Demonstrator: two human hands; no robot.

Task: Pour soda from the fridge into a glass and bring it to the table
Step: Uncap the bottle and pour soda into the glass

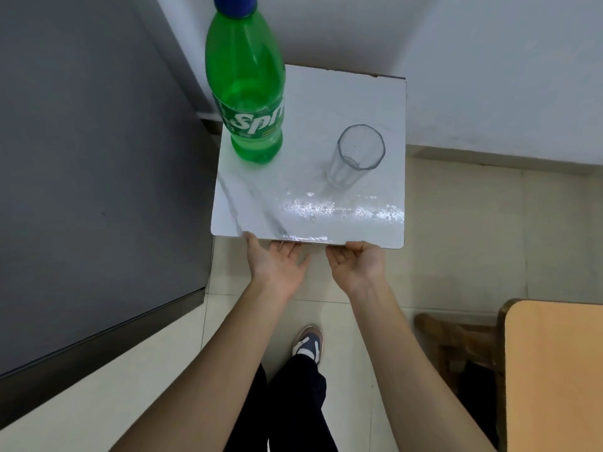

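— What did we have along the left edge?

— A large dark grey surface (91, 177) filled that side; we took it for the top of an appliance, though we could not tell which. Just right of it stood the small white marble-patterned desk (254, 203), set into the corner of the white walls.

— And on the desk?

— At its back left we saw the green soda bottle (248, 93), upright, blue cap (235, 4) on, the label partly readable and liquid showing low inside it. To its right, well apart from it, stood the clear glass (354, 156), upright and, as far as we could see, with nothing in it. Near the front edge the desk's surface glittered with wet-looking specks.

— Where were our hands?

— Both at the near edge of the desk. Our left hand (277, 264) was palm up with fingers spread, its fingertips meeting the edge from below; it grasped nothing. Our right hand (357, 261), just beside it, curled loosely under the same edge, also empty. Whether either actually pressed the underside we could not tell.

— Anything lower down or further right?

— Between our forearms we saw dark trousers and one shoe (308, 344) on the pale tiled floor (456, 239). At the far right lay the corner of an orange wooden table (554, 370), with a wooden stool (456, 337) partly tucked beneath it.
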